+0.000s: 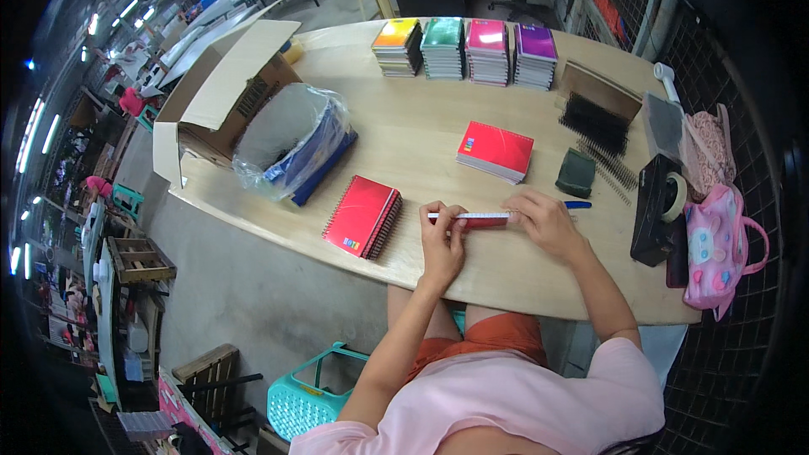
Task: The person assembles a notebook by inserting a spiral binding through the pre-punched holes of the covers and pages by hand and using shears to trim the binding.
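Observation:
My left hand [442, 240] and my right hand [546, 221] hold a thin notebook [477, 217] on edge on the wooden table [404, 131], its white page block facing up and its red cover just showing. The left hand pinches its left end; the right hand presses on its right end. A red spiral notebook [364, 216] lies flat to the left of my left hand. Another small stack of red notebooks [495, 151] lies beyond my hands. A blue pen [578, 205] sticks out past my right hand.
Four stacks of coloured notebooks [465, 49] stand at the far edge. An open cardboard box [221, 93] and a plastic-wrapped bundle [293, 143] sit at the left. Black binding coils [600, 128], a dark green cloth [576, 173], a black tape dispenser [659, 206] and pink bags [715, 240] fill the right. A teal basket [308, 396] stands on the floor.

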`<state>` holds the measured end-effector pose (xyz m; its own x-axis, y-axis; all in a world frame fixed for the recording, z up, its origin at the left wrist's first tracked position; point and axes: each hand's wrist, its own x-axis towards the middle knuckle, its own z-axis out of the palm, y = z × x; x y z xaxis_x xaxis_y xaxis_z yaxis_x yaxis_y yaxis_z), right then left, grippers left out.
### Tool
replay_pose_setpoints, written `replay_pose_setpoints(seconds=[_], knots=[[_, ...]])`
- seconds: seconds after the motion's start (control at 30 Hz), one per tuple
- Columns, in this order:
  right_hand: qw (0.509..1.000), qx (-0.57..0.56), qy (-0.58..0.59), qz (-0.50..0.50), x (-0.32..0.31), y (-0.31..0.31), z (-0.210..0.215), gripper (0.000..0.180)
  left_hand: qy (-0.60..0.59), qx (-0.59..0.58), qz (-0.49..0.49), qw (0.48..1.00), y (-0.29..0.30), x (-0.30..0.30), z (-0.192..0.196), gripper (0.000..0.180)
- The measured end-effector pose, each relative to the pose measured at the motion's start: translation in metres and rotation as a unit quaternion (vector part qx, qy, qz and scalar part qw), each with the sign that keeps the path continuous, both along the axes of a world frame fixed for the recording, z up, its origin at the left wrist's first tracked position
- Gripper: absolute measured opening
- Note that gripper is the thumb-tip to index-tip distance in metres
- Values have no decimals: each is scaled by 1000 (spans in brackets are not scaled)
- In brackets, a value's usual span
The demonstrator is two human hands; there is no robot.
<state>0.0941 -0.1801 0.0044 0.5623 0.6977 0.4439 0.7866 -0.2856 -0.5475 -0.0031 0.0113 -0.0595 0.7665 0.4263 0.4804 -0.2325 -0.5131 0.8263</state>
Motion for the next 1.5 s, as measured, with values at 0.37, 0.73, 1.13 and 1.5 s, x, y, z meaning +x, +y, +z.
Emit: replay_pose_setpoints(seconds=[0.37,0.73,1.13,1.5], knots=[[998,1,56,-42,-12,10,-3,19,7,-24,5,1000,-1,-1,0,9],[986,-26,-154,-50,-11,20,-5,17,5,1,7,1000,8,2,-4,9],[991,-50,-67,-102,-18,30,-10,26,-22,28,9,999,5,2,-2,9],[922,-252,-134,-260,88,-75,-13,63,10,-3,-31,999,0,8,-4,21]])
